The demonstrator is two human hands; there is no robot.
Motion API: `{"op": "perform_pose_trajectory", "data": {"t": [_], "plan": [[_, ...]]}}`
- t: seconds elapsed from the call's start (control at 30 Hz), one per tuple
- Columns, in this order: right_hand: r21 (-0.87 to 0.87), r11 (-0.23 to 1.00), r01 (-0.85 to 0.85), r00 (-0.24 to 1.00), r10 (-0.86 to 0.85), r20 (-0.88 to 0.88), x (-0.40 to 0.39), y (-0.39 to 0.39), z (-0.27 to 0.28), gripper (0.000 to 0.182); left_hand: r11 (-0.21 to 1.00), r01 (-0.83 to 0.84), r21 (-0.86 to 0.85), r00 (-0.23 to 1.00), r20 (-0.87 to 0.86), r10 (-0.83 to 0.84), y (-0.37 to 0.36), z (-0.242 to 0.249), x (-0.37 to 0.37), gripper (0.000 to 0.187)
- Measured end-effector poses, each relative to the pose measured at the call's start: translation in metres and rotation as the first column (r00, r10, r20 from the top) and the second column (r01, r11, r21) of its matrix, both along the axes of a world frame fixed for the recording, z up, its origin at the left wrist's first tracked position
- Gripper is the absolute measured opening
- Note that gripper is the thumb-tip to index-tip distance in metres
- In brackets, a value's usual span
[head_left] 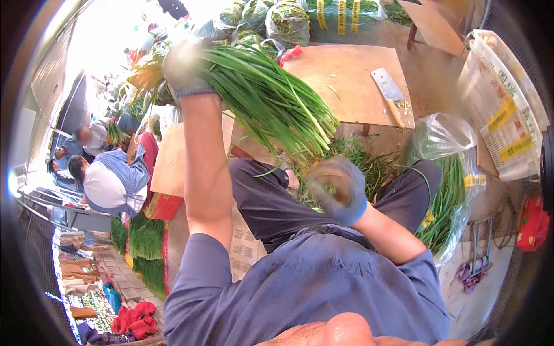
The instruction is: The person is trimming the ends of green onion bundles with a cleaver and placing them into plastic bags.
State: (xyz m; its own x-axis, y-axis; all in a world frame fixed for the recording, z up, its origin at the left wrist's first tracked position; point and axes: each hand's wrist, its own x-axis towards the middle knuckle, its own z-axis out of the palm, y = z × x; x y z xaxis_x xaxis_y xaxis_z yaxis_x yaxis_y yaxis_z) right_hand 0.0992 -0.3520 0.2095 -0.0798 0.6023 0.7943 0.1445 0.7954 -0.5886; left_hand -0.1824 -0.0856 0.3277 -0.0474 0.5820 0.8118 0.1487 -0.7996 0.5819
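Note:
My left hand (187,68), in a grey glove, is raised at upper left and closed round a thick bunch of chives (271,95). The long green leaves fan out to the right, their tips hanging close to the heap below. My right hand (336,190), in a worn blue-grey glove, is held over my lap just under those tips. Its fingers are curled in, slightly smeared, and what they hold, if anything, is hidden. Loose green trimmings (363,164) lie heaped between my knees, behind the right hand.
A low wooden table (340,69) in front bears a cleaver (386,86). Bagged chives (444,202) stand by my right knee, near a tall white sack (502,104). Wrapped bundles (340,17) line the back. A person (118,176) sits bent over at left.

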Motion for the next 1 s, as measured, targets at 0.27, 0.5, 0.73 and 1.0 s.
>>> {"op": "perform_pose_trajectory", "data": {"t": [0.27, 0.5, 0.73, 1.0], "plan": [[-0.743, 0.67, 0.002, 0.985, -0.13, -0.115, 0.015, 0.014, -0.062, 0.023, 0.652, 0.705, -0.281, 0.603, 0.721, -0.342, 0.009, 0.016, -0.002, 0.039], [-0.737, 0.659, -0.155, 0.926, -0.164, -0.341, 0.001, 0.013, -0.082, 0.021, 0.837, 0.447, -0.317, 0.701, 0.705, -0.107, -0.036, 0.037, 0.056, 0.035], [-0.853, 0.29, -0.433, 0.861, -0.145, -0.487, -0.028, 0.008, -0.14, 0.053, 0.796, 0.567, -0.213, 0.641, 0.721, -0.264, 0.004, 0.03, 0.024, 0.029], [-0.769, 0.376, -0.517, 0.779, -0.165, -0.605, -0.096, 0.057, -0.12, 0.057, 0.821, 0.53, -0.213, 0.718, 0.628, -0.3, 0.013, 0.029, 0.026, 0.031]]}}
